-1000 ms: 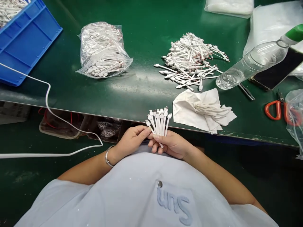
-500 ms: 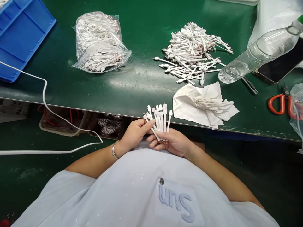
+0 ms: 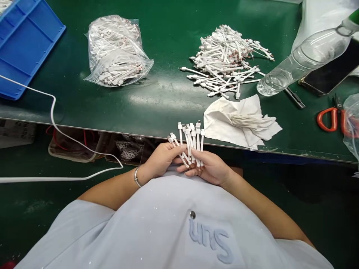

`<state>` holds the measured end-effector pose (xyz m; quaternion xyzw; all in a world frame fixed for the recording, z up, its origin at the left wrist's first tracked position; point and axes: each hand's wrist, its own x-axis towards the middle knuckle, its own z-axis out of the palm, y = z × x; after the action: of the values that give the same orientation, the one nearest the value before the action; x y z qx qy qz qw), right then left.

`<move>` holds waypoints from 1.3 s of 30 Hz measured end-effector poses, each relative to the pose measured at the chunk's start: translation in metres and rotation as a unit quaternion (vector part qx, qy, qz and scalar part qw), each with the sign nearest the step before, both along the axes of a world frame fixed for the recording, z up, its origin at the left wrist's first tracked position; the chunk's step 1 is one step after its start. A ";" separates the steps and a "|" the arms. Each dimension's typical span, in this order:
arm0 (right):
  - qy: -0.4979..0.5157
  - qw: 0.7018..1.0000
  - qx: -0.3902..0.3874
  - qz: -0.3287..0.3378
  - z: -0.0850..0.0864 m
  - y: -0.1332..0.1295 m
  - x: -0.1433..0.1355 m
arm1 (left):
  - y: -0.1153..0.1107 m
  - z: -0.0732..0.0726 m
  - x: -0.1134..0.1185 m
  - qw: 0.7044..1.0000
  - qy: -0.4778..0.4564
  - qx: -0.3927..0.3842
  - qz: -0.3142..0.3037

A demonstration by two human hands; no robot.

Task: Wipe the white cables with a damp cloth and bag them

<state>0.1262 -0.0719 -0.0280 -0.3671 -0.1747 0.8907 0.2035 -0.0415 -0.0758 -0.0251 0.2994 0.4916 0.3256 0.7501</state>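
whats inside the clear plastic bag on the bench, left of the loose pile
The clear bag holds many short white cables, some showing reddish ends through the plastic. Those at the surface cover whatever lies deeper, so the middle and underside cannot be seen.

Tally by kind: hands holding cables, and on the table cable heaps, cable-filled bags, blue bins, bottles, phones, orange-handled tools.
Hands holding cables: 2 (left hand, right hand)
Cable heap: 1
Cable-filled bag: 1
Blue bin: 1
Bottle: 1
Phone: 1
Orange-handled tool: 1
Total: 8
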 end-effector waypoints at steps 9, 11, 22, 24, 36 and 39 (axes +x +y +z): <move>0.013 1.000 0.004 -0.007 -0.002 -0.002 0.004 | 0.002 0.006 0.009 1.000 -0.011 -0.008 0.021; 0.016 1.000 0.000 -0.007 -0.001 -0.002 0.004 | 0.002 0.008 0.009 0.999 -0.006 -0.017 0.029; -0.045 0.999 0.001 -0.026 0.003 -0.001 0.005 | 0.002 0.007 0.017 0.998 -0.053 -0.003 0.021; -0.070 0.997 0.007 -0.038 0.004 -0.001 0.006 | 0.002 0.011 0.018 0.998 -0.048 -0.005 0.033; -0.088 0.994 0.037 -0.054 0.005 0.004 0.008 | 0.002 0.016 0.020 0.997 -0.037 -0.025 0.062; -0.110 0.991 0.058 -0.053 0.004 0.005 0.007 | 0.001 0.014 0.021 0.997 -0.031 -0.006 0.066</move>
<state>0.1332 -0.0674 -0.0236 -0.4587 -0.2279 0.8213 0.2513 -0.0202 -0.0743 -0.0107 0.2518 0.4888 0.3803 0.7436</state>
